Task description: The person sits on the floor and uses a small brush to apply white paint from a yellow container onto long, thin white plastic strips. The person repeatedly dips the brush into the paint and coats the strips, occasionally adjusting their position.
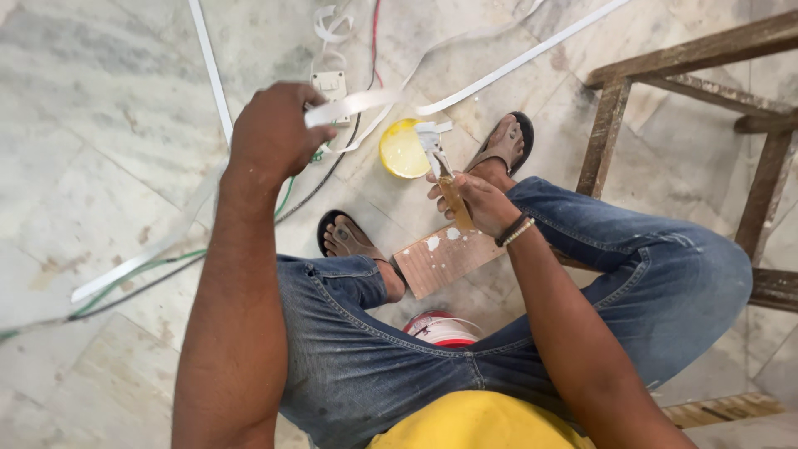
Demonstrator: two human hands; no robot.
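- Nearest the camera is the yellow shirt (478, 420) at the bottom edge, with blue jeans (391, 349) spread above it over both bent knees.
- The left hand (273, 133) is raised over the floor, closed in a fist around a white strip (357, 104) that runs off to the right from between its fingers.
- The right hand (478, 204) is closed around the wooden handle of a putty knife (445, 179); its blade points up and away, smeared with white paste (the paste hides most of the metal).
- The blade's tip sits just beside the end of the white strip, near a round yellow lid (403, 150) that lies on the floor between the two feet.
- A wooden board (445, 258) lies under the right wrist, tilted, with white dabs on its top; it rests between the sandals (345, 237).
- A red-and-white tin (440, 328) shows partly between the legs, below the board.
- A white switch box (331, 85) with wires (150, 278) lies on the marble floor (108, 125) beyond the left hand.
- A rough wooden ladder (706, 66) stands at the right, close to the right knee.
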